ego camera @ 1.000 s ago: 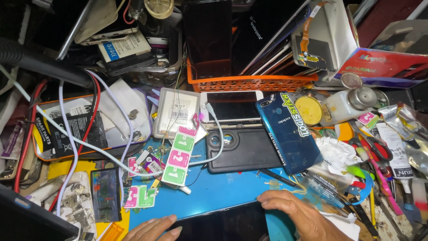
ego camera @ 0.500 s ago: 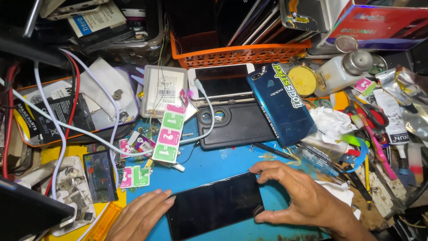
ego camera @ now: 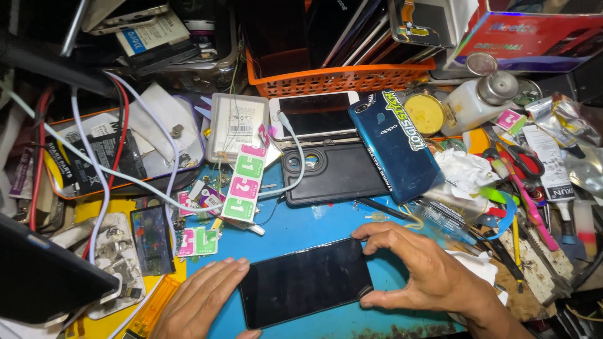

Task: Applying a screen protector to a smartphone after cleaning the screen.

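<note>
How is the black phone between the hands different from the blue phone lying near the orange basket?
The black phone lies screen up, showing dark glass; the blue phone lies back up, showing its camera and a sticker. The black phone is held at both ends by the left hand and the right hand; the blue phone is untouched, resting partly on a black case. Both are slim rectangles above the blue mat.

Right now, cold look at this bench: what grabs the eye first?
First, the black phone lying screen-up on the blue mat, gripped at its short ends by the left hand and the right hand. Just behind it, a glossy blue phone back cover leans across a black phone case at the centre. Farther back, an orange basket stands packed with flat dark panels, with tools and scraps heaped on both sides.
</note>
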